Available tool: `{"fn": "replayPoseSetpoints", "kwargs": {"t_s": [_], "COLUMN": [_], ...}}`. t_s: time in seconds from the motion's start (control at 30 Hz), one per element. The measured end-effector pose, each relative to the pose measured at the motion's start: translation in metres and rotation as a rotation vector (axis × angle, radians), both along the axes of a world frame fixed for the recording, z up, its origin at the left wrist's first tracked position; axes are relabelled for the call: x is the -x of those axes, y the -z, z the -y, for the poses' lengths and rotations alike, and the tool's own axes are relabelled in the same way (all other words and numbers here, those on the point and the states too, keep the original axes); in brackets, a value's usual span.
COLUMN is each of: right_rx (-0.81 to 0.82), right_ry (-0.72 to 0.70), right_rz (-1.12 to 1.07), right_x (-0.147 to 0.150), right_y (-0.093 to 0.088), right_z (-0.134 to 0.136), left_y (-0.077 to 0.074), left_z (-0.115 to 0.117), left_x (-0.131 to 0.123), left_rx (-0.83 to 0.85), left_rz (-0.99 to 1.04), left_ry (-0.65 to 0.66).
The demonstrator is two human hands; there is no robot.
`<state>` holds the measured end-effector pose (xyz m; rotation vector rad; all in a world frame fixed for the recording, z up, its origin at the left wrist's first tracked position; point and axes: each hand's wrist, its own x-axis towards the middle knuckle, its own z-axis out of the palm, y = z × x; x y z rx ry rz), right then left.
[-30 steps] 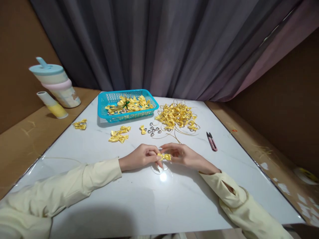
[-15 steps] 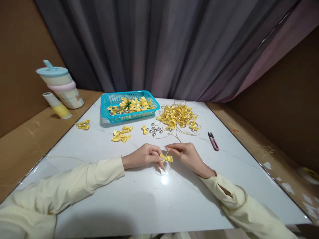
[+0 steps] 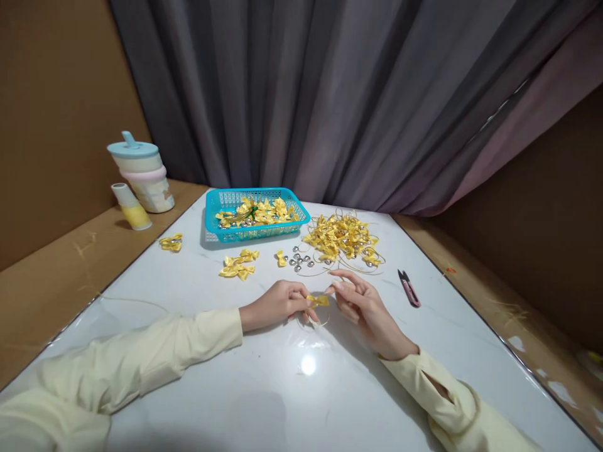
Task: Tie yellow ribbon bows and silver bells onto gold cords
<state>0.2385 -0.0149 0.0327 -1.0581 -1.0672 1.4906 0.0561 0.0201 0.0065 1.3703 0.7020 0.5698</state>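
My left hand (image 3: 286, 302) pinches a yellow satin bow (image 3: 321, 301) between thumb and fingers above the table. A thin gold cord loop (image 3: 325, 321) hangs beneath the bow. Close to the bow's right side, my right hand (image 3: 360, 304) has its fingers bent, with a short bit of the cord showing between them. The cord is too thin to follow along its whole length. Just beyond my hands lie a loose yellow bow (image 3: 281, 258), several silver beads (image 3: 300, 259) and a small group of bows (image 3: 237, 268).
A blue basket (image 3: 258, 235) holds bows and silver beads. Right of it lies a pile of corded bows (image 3: 340, 235). Thread snips (image 3: 409, 289) rest at the right. Far left stand a tumbler (image 3: 144, 176) and a thread spool (image 3: 132, 208); more bows (image 3: 170, 242) lie nearby.
The view has shifted, so the table items appear lower and further right. My right hand has turned and its fingers have spread somewhat; my left hand still holds the bow.
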Motion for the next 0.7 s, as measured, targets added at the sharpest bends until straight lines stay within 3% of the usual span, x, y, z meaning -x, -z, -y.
{"fn": "replayPoseSetpoints", "kwargs": {"t_s": [0.3,0.57,0.7], "right_rx": [0.066,0.076,0.019], "right_ry": [0.006,-0.178,-0.137], "right_rz": [-0.118,0.234,0.388], "right_x": [-0.005,0.001,0.012], "right_y": [-0.007,-0.004,-0.003], "right_z": [-0.001,0.006,0.014], "left_y": [0.000,-0.006,-0.005], "left_z": [-0.003,0.000,0.005], "left_x": [0.000,0.000,0.000], "left_rx": [-0.007,-0.113,-0.205], "left_rz": [-0.015,-0.063,-0.063], "left_ry": [-0.120,-0.229,-0.242]}}
